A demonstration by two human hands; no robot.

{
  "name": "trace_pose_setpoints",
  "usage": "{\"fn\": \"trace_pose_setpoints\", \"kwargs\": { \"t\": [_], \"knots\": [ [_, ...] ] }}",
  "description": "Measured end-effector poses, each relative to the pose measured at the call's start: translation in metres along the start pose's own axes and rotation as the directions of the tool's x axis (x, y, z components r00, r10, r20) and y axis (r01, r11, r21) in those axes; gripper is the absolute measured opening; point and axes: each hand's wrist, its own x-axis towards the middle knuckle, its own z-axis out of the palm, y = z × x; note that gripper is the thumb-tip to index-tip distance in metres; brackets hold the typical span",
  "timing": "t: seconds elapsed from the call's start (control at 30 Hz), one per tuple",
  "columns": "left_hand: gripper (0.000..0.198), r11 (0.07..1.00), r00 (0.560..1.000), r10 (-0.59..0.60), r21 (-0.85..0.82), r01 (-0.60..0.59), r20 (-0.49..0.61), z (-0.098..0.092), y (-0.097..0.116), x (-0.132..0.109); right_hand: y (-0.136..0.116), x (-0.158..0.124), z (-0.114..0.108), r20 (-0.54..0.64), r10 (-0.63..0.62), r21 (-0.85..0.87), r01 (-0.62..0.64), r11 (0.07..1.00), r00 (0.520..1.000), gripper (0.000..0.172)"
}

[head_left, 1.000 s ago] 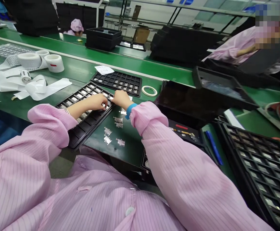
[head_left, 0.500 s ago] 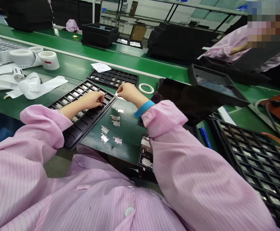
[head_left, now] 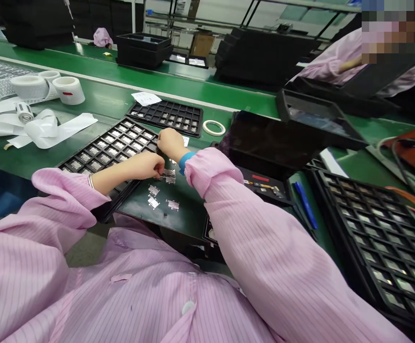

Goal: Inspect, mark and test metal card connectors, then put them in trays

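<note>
A black compartment tray holding several small silver metal parts lies in front of me on the green bench. My left hand reaches past the tray's right edge, its fingers pinched on one of the loose metal parts on the bench. My right hand is curled, knuckles up, at the tray's far right corner; what its fingers hold is hidden. More loose metal parts lie nearer to me.
A second black tray and a tape ring lie behind. White label rolls and backing paper sit left. A large parts tray, blue pen and dark bins are right. Another person in pink sits far right.
My left hand left the tray and moved right to the loose parts. My right hand came back from beyond the tray to its far corner.
</note>
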Motion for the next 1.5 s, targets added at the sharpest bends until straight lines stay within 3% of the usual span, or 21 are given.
{"fn": "trace_pose_setpoints", "kwargs": {
  "t": [0.17, 0.3, 0.5, 0.6, 0.7, 0.8, 0.87, 0.93, 1.0, 1.07, 1.17, 1.27, 1.4, 1.5],
  "knots": [
    [0.013, 0.995, 0.997, -0.062, 0.08, 0.065, -0.048, 0.004, 0.001, 0.004, 0.006, 0.0, -0.002, 0.019, -0.012, -0.015, 0.012, 1.0, 1.0, 0.03],
    [0.017, 0.985, 0.981, -0.102, 0.118, 0.123, -0.165, -0.015, -0.001, -0.005, 0.006, 0.0, 0.001, 0.032, -0.001, -0.02, 0.002, 1.0, 0.999, 0.026],
    [0.021, 0.943, 0.925, -0.246, 0.149, 0.298, -0.291, -0.052, -0.051, -0.013, 0.005, 0.002, -0.01, 0.073, 0.015, -0.036, -0.012, 0.999, 0.997, 0.028],
    [0.017, 0.941, 0.938, -0.251, 0.165, 0.294, -0.238, -0.059, -0.073, -0.013, 0.007, -0.002, -0.032, 0.129, 0.003, -0.068, 0.006, 0.998, 0.992, 0.029],
    [0.017, 0.953, 0.961, -0.233, 0.159, 0.256, -0.152, -0.064, -0.079, -0.026, 0.02, -0.016, -0.055, 0.284, -0.042, -0.097, 0.072, 0.993, 0.958, 0.019],
    [0.019, 0.96, 0.969, -0.24, 0.133, 0.246, -0.058, -0.07, -0.077, -0.058, 0.044, -0.035, -0.067, 0.489, -0.083, -0.099, 0.15, 0.984, 0.868, 0.013],
    [0.02, 0.962, 0.967, -0.253, 0.104, 0.251, 0.011, -0.074, -0.075, -0.086, 0.058, -0.046, -0.066, 0.567, -0.084, -0.113, 0.178, 0.977, 0.82, 0.015],
    [0.021, 0.963, 0.963, -0.26, 0.083, 0.255, 0.067, -0.074, -0.072, -0.112, 0.059, -0.053, -0.061, 0.551, -0.099, -0.121, 0.197, 0.973, 0.829, 0.012],
    [0.021, 0.959, 0.955, -0.276, 0.09, 0.267, 0.106, -0.071, -0.069, -0.13, 0.043, -0.058, -0.054, 0.458, -0.152, -0.1, 0.221, 0.97, 0.876, 0.006],
    [0.021, 0.954, 0.95, -0.285, 0.132, 0.268, 0.128, -0.064, -0.066, -0.139, 0.011, -0.063, -0.046, 0.355, -0.241, -0.032, 0.269, 0.963, 0.903, 0.013],
    [0.024, 0.957, 0.964, -0.238, 0.196, 0.213, 0.119, -0.051, -0.065, -0.138, -0.05, -0.068, -0.031, 0.279, -0.375, 0.101, 0.362, 0.927, 0.884, 0.015],
    [0.025, 0.959, 0.977, -0.195, 0.225, 0.171, 0.087, -0.043, -0.066, -0.13, -0.093, -0.069, -0.015, 0.22, -0.385, 0.143, 0.36, 0.922, 0.896, 0.019],
    [0.026, 0.951, 0.975, -0.216, 0.241, 0.196, 0.06, -0.04, -0.069, -0.128, -0.109, -0.065, 0.001, 0.199, -0.312, 0.143, 0.288, 0.947, 0.929, 0.03],
    [0.026, 0.953, 0.978, -0.204, 0.236, 0.188, 0.048, -0.039, -0.072, -0.13, -0.108, -0.064, 0.004, 0.212, -0.269, 0.149, 0.241, 0.959, 0.94, 0.029]
  ]
}}
